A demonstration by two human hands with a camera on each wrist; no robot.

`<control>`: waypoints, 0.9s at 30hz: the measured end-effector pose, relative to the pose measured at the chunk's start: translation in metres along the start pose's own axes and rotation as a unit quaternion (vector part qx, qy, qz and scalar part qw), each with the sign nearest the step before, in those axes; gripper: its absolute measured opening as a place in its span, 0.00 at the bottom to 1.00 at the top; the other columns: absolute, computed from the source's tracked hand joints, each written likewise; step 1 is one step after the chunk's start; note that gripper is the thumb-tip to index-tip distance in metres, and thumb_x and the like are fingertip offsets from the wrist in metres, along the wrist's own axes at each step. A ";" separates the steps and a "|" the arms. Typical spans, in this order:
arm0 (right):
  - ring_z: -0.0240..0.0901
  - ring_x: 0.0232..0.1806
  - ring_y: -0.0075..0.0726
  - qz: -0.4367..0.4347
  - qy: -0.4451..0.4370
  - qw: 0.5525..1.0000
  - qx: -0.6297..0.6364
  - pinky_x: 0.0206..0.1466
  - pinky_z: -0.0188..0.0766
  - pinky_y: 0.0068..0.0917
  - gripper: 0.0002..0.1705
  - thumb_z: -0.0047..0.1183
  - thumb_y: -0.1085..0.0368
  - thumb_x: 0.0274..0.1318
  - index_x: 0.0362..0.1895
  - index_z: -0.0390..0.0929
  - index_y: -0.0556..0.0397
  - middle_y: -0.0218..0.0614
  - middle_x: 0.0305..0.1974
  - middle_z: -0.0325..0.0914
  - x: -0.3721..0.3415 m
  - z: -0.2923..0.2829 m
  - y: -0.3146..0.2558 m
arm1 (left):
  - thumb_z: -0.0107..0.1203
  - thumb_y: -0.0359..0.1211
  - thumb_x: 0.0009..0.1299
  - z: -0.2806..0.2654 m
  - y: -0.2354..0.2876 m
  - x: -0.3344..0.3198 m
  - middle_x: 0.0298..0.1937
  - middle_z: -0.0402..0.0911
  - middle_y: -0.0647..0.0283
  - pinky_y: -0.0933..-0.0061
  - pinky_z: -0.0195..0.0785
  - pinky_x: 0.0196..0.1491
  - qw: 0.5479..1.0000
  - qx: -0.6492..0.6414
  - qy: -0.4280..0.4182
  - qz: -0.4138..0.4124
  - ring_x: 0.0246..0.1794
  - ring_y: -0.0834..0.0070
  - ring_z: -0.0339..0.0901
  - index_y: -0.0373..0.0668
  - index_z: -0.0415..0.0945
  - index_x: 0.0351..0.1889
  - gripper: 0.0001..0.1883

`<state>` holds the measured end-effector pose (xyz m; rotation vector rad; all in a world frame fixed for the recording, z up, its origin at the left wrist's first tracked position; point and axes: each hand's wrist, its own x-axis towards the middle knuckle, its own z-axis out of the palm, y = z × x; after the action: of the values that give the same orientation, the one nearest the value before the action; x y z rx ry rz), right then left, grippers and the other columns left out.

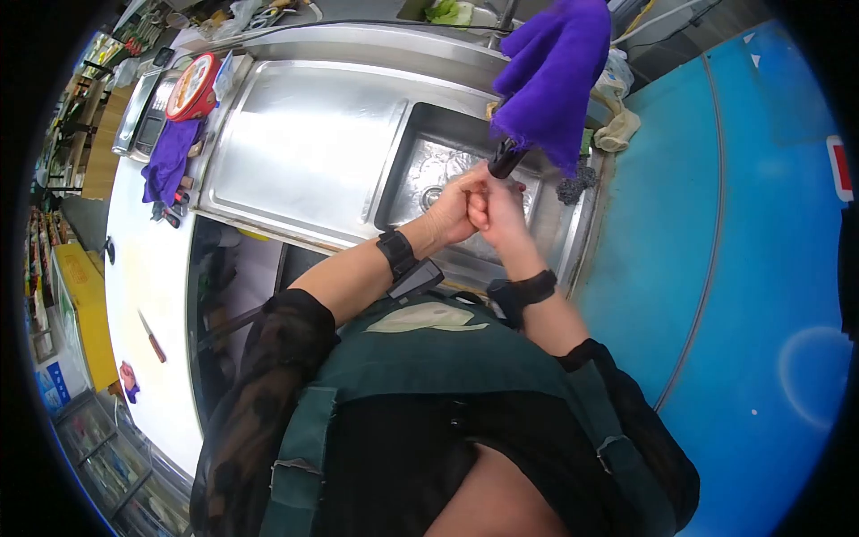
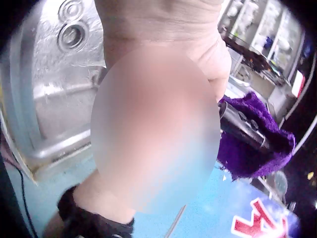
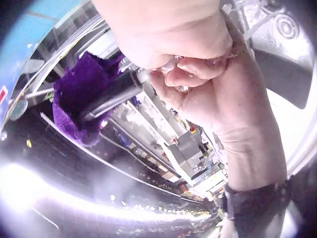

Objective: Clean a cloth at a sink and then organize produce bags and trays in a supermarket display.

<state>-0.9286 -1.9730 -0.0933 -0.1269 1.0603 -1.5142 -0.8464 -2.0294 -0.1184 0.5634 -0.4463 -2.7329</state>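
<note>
Both hands meet over the metal sink (image 1: 418, 174), pressed together below the mouth of a black faucet (image 1: 506, 159). Curled fingers of my left hand (image 1: 452, 215) lie against my right hand (image 1: 503, 213), which is motion-blurred from above. In the right wrist view, the skin glistens wet and the folded fingers (image 3: 190, 74) overlap the other palm. A purple cloth (image 1: 559, 85) drapes over the faucet, whose black body with buttons shows under it in the left wrist view. A blurred patch hides much of that view; how the right fingers lie I cannot tell.
Left of the basin is a steel drainboard (image 1: 309, 148). A red-rimmed tub (image 1: 191, 88) and another purple cloth (image 1: 170, 161) sit beyond it. On the white counter lies a knife (image 1: 152, 338). A dark scrubber (image 1: 575, 185) sits by the basin, near a blue surface (image 1: 653, 224).
</note>
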 end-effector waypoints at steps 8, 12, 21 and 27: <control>0.76 0.23 0.48 -0.274 0.182 0.680 -0.655 0.27 0.73 0.42 0.10 0.42 0.68 0.57 0.31 0.71 0.64 0.50 0.23 0.76 0.034 -0.044 0.036 | 0.42 0.46 0.72 0.007 -0.012 0.004 0.37 0.77 0.58 0.61 0.70 0.46 0.994 -0.089 0.041 -0.042 0.39 0.66 0.75 0.40 0.71 0.41 0.18; 0.78 0.25 0.47 -0.205 0.067 0.582 -0.784 0.28 0.74 0.41 0.08 0.41 0.69 0.55 0.31 0.73 0.60 0.50 0.25 0.76 0.002 -0.016 0.001 | 0.41 0.45 0.71 0.021 -0.012 0.003 0.33 0.77 0.59 0.61 0.70 0.44 0.989 -0.084 0.118 -0.024 0.35 0.65 0.75 0.41 0.72 0.35 0.17; 0.76 0.26 0.48 -0.441 -0.065 0.558 -0.700 0.31 0.73 0.42 0.06 0.48 0.72 0.52 0.34 0.75 0.59 0.47 0.26 0.77 -0.023 -0.011 -0.028 | 0.37 0.34 0.74 0.006 -0.002 0.016 0.34 0.76 0.61 0.66 0.70 0.38 0.968 -0.060 0.230 -0.077 0.33 0.66 0.75 0.40 0.72 0.41 0.12; 0.67 0.15 0.24 -0.137 -0.065 0.848 -0.508 0.18 0.64 0.24 0.07 0.48 0.69 0.60 0.33 0.76 0.59 0.32 0.18 0.72 -0.027 -0.008 -0.037 | 0.34 0.30 0.73 -0.013 -0.003 0.010 0.35 0.76 0.56 0.57 0.74 0.38 0.991 -0.014 0.072 -0.111 0.35 0.65 0.76 0.36 0.71 0.40 0.12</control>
<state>-0.9535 -1.9514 -0.0606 -1.1447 1.6856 -1.0033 -0.8504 -2.0330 -0.1343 0.8421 -0.3267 -2.8755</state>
